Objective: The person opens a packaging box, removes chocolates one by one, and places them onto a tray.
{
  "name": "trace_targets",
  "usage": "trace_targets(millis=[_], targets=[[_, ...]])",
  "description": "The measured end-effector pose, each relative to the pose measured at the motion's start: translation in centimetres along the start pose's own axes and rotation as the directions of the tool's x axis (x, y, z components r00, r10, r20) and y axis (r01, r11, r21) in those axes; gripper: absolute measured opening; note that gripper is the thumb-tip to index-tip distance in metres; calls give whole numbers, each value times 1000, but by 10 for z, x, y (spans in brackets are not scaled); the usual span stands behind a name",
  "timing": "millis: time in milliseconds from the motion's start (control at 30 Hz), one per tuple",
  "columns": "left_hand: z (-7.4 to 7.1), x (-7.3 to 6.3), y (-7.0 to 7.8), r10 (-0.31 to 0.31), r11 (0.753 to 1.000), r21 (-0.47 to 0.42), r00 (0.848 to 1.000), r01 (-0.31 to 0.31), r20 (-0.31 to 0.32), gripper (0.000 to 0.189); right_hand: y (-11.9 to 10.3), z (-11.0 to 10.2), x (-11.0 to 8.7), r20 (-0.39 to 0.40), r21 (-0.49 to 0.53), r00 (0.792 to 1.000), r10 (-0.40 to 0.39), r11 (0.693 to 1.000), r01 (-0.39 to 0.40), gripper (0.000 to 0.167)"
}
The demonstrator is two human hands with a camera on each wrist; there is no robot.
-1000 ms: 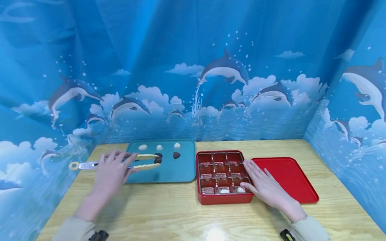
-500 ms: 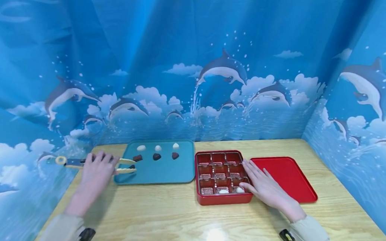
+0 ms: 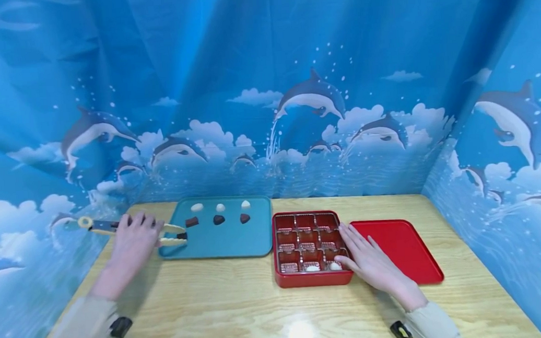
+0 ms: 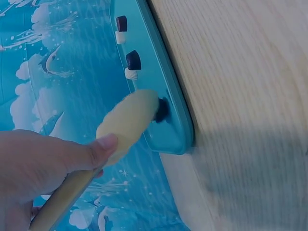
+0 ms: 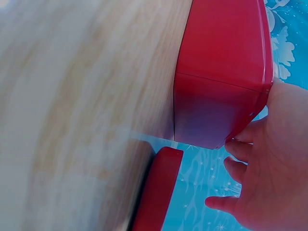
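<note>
My left hand [image 3: 135, 241] grips a pair of tongs [image 3: 173, 228] with pale scalloped tips, at the left end of a teal tray [image 3: 228, 245]. Between the tips sits a dark chocolate [image 4: 162, 110], low over the tray near its corner; I cannot tell whether it is lifted. Three white chocolates [image 3: 220, 207] and three dark chocolates [image 3: 219, 219] lie in rows toward the tray's back. My right hand [image 3: 368, 259] rests with extended fingers along the right edge of a red box [image 3: 313, 278]. Its divided insert holds white pieces in two front compartments [image 3: 335, 265].
A red lid [image 3: 405, 248] lies on the wooden table [image 3: 224, 313] right of the box, partly behind my right hand. A blue dolphin-print curtain [image 3: 264, 85] hangs around the table's back and sides.
The tongs have moved left from the middle dark chocolates to the tray's left end, and their tips have drawn together around a dark chocolate there. My right hand stays at the box.
</note>
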State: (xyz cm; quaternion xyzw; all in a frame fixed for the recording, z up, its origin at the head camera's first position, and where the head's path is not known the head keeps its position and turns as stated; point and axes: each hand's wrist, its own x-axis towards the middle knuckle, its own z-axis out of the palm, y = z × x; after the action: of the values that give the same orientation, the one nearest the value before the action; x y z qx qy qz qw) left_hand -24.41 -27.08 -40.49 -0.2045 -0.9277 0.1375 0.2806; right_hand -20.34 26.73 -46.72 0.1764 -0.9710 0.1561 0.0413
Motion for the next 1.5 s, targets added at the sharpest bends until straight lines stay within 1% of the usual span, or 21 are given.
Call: trace_targets(millis=[100, 167, 233, 300, 400, 467, 567, 667, 767, 867, 967, 1067, 1100, 1167, 1267, 1400, 1500], targets=[[-1, -2, -1, -19, 1000, -7, 999, 19, 43, 45, 1, 0, 0, -2, -1, 1000, 4, 1000, -4, 84], [0, -4, -1, -19, 1000, -7, 998, 19, 67, 45, 1, 0, 0, -3, 0, 1000, 7, 1000, -7, 84], [1, -5, 0, -12, 1000, -15, 997, 13, 72, 46, 1, 0, -1, -4, 2, 1000, 7, 1000, -7, 84], [3, -6, 0, -1, 1000, -10, 998, 2, 58, 49, 1, 0, 0, -3, 3, 1000, 6, 1000, -6, 84], [8, -7, 1, 5, 1000, -5, 1000, -5, 8, 51, 1, 1, 0, -3, 2, 1000, 2, 1000, -2, 84], [11, -8, 1, -2, 1000, -8, 1000, 2, -31, 49, 1, 1, 0, -3, 1, 1000, 2, 1000, -2, 84], [16, -10, 1, -31, 999, -46, 997, 27, -72, 44, 0, 0, 1, -3, -3, 1000, 1, 1000, -1, 83], [19, -12, 1, -61, 995, -81, 994, 53, -94, 42, 0, 0, 1, -4, -1, 1000, -1, 1000, 1, 83], [20, -13, 1, -82, 993, -97, 990, 71, -116, 40, 0, -1, 1, -4, 5, 1000, -1, 1000, 1, 83], [19, -14, 2, -114, 989, -109, 986, 101, -121, 38, 0, -1, 1, 0, 11, 1000, 3, 1000, -3, 84], [17, -16, 2, -158, 980, -141, 981, 142, -114, 36, 0, -1, 0, 4, 7, 1000, 6, 1000, -6, 84], [13, -18, 4, -202, 963, -197, 976, 183, -83, 35, 0, 0, 0, 3, 7, 1000, 7, 1000, -7, 84], [10, -19, 4, -213, 957, -216, 975, 195, -62, 35, 0, 0, 0, 3, 6, 1000, 6, 1000, -6, 84], [6, -19, 6, -232, 941, -254, 973, 222, -10, 35, 0, -1, 0, 0, 4, 1000, 5, 1000, -5, 84], [1, -20, 9, -247, 911, -317, 965, 264, 93, 36, 1, -1, 0, -3, 2, 1000, 3, 1000, -3, 84], [2, -21, 8, -239, 869, -379, 941, 318, 240, 41, 1, 0, 1, -3, 3, 1000, 3, 1000, -3, 84], [7, -21, 5, -224, 857, -381, 916, 347, 331, 42, 1, 1, 1, -3, 5, 1000, 3, 1000, -3, 84]])
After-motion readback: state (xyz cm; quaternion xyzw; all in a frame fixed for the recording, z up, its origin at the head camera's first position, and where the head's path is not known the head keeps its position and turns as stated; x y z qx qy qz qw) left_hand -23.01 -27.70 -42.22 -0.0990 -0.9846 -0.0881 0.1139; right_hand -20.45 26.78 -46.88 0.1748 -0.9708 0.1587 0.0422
